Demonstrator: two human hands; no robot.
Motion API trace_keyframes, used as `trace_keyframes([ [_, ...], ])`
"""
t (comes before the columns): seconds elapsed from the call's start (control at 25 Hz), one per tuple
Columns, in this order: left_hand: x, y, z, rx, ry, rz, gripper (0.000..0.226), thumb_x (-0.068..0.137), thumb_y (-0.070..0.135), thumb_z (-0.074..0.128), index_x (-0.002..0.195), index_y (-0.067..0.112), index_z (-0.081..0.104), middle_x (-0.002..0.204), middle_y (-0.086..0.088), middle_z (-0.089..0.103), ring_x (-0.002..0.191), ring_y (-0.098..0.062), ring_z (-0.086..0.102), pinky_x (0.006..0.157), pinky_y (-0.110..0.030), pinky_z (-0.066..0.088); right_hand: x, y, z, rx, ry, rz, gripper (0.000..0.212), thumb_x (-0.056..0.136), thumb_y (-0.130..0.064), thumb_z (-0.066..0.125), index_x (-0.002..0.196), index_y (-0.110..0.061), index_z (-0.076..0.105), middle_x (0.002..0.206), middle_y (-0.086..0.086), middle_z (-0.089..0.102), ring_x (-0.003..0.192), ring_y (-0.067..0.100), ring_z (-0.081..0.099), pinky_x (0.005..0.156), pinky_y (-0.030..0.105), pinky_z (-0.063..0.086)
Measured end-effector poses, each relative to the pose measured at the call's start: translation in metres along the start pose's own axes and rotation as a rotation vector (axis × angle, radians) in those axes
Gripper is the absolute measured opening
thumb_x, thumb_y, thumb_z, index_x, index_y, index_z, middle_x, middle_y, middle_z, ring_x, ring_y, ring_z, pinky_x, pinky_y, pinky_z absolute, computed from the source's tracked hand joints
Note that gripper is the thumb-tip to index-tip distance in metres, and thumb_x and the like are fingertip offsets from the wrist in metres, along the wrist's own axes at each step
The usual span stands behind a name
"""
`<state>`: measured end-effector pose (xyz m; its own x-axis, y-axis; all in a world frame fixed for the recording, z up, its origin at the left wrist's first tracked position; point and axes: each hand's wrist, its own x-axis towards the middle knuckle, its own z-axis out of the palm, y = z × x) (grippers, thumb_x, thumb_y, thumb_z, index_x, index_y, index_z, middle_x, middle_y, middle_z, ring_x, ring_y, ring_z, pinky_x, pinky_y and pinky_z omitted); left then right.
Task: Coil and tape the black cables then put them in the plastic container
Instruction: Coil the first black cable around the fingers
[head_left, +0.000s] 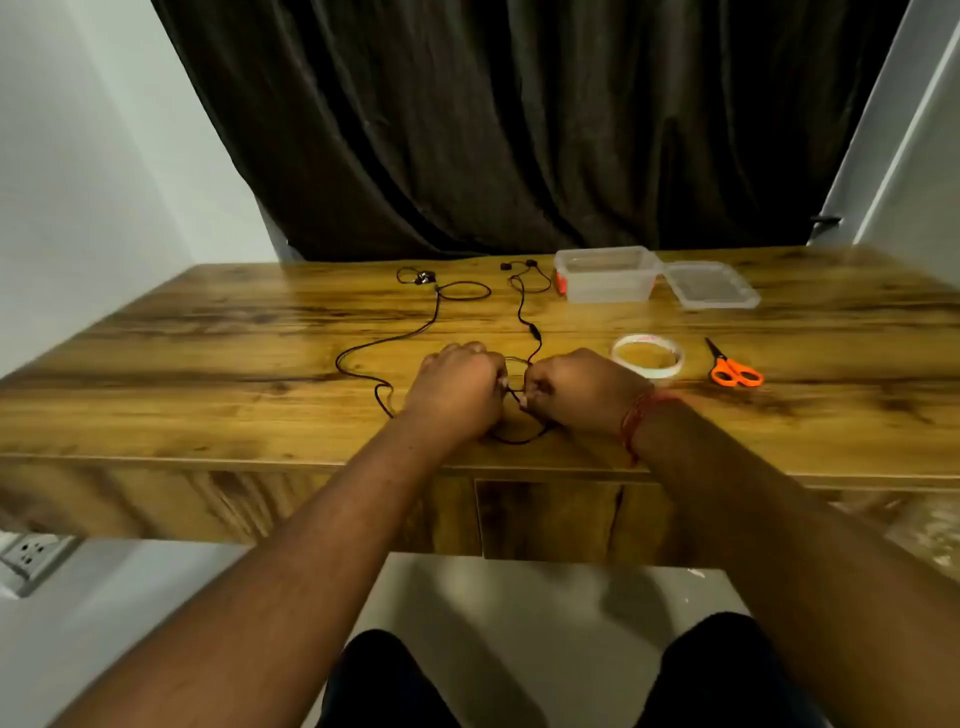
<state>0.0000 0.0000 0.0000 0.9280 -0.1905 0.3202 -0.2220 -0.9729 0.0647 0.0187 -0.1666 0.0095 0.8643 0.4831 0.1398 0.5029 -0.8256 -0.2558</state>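
Black cable runs between the two hands near the front edge of the wooden table, and both sets of fingers are curled in around it: the left hand is closed knuckles-up with the wire coming out at its thumb side, and the right hand pinches the same stretch just beside it, the fists almost touching. A loop of wire sags out beneath them toward the table edge. A red thread band circles the right wrist. From the hands this cable climbs away to two earbuds close to the plastic container. A second black cable snakes off to the left hand's side and ends in loops and a small plug or earpiece near the back edge. The container stands open at the back right, its lid lying flat against its right side. A roll of tape lies to the right of the hands, with orange-handled scissors just beyond it. A dark curtain hangs behind the table.
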Motion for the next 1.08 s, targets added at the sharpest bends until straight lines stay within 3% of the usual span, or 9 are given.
trace_keyframes([
  [0.2,-0.026,0.017,-0.004,-0.125,-0.08,-0.062,0.006,0.091,0.027,0.053,0.087,0.028,0.058,0.09,0.001,0.062,0.086,-0.024,0.06,0.073,-0.035,0.047,-0.024,-0.022,0.016,-0.045,0.104,0.076,0.013,0.089,-0.032,0.057,0.093,-0.02,0.054,0.093,0.011,0.064,0.087,0.033,0.062,0.063,0.03,0.039],
  [0.4,-0.038,0.025,-0.006,-0.213,-0.135,-0.054,0.009,0.09,0.023,0.052,0.084,0.027,0.056,0.095,-0.004,0.061,0.089,-0.025,0.059,0.075,-0.037,0.053,-0.034,-0.032,0.021,0.04,0.176,0.17,0.039,0.084,-0.005,0.052,0.121,-0.008,0.043,0.101,0.017,0.064,0.094,0.037,0.063,0.065,0.032,0.039],
  [0.48,-0.039,0.031,-0.005,-0.286,-0.14,-0.061,0.012,0.091,0.022,0.052,0.081,0.029,0.052,0.091,-0.002,0.058,0.091,-0.026,0.059,0.076,-0.039,0.052,-0.037,-0.032,0.023,0.087,0.195,0.207,0.037,0.083,-0.003,0.051,0.118,-0.009,0.04,0.096,0.016,0.065,0.09,0.035,0.064,0.063,0.032,0.038],
  [0.56,-0.037,0.034,-0.003,-0.347,-0.066,-0.064,0.005,0.093,0.024,0.054,0.097,0.026,0.056,0.098,-0.001,0.059,0.095,-0.024,0.058,0.078,-0.038,0.051,-0.04,-0.028,0.019,0.136,0.185,0.206,0.033,0.084,-0.005,0.051,0.114,-0.01,0.037,0.091,0.013,0.063,0.085,0.034,0.063,0.061,0.032,0.039],
  [0.64,-0.034,0.034,0.0,-0.343,0.042,0.005,0.026,0.093,0.028,0.055,0.119,0.022,0.054,0.115,-0.001,0.056,0.104,-0.02,0.053,0.085,-0.037,0.048,-0.041,-0.022,0.01,0.238,0.157,0.159,0.027,0.087,-0.006,0.052,0.107,-0.013,0.036,0.086,0.009,0.059,0.078,0.029,0.062,0.056,0.029,0.038],
  [0.72,-0.026,0.032,-0.002,-0.317,0.1,0.094,0.031,0.095,0.029,0.052,0.126,0.023,0.052,0.118,0.0,0.054,0.105,-0.017,0.048,0.082,-0.033,0.043,-0.041,-0.017,-0.004,0.461,0.145,0.103,0.019,0.091,-0.005,0.05,0.099,-0.017,0.038,0.083,0.007,0.06,0.066,0.019,0.063,0.049,0.026,0.044],
  [0.88,0.013,0.017,-0.011,-0.375,0.131,0.136,0.011,0.095,0.019,0.049,0.097,0.02,0.06,0.096,-0.001,0.061,0.086,-0.016,0.054,0.066,-0.032,0.042,-0.018,-0.002,-0.03,0.792,0.214,0.006,0.021,0.094,0.005,0.048,0.1,-0.015,0.048,0.087,0.012,0.061,0.062,0.015,0.064,0.058,0.029,0.057],
  [1.0,0.043,-0.002,-0.011,-0.559,0.234,0.008,0.011,0.097,0.014,0.05,0.091,0.021,0.057,0.092,0.004,0.058,0.082,-0.006,0.052,0.063,-0.017,0.037,0.015,0.016,-0.039,0.812,0.24,0.017,0.021,0.095,0.006,0.048,0.101,-0.013,0.056,0.087,0.005,0.06,0.06,0.005,0.061,0.055,0.022,0.051],
  [1.08,0.063,-0.014,-0.01,-0.667,0.275,-0.13,0.011,0.098,0.011,0.047,0.094,0.017,0.055,0.092,0.004,0.059,0.078,-0.005,0.052,0.062,-0.017,0.037,0.042,0.024,-0.038,0.711,0.216,0.029,0.022,0.095,0.002,0.049,0.098,-0.017,0.06,0.083,-0.002,0.063,0.06,0.002,0.057,0.059,0.019,0.047],
])
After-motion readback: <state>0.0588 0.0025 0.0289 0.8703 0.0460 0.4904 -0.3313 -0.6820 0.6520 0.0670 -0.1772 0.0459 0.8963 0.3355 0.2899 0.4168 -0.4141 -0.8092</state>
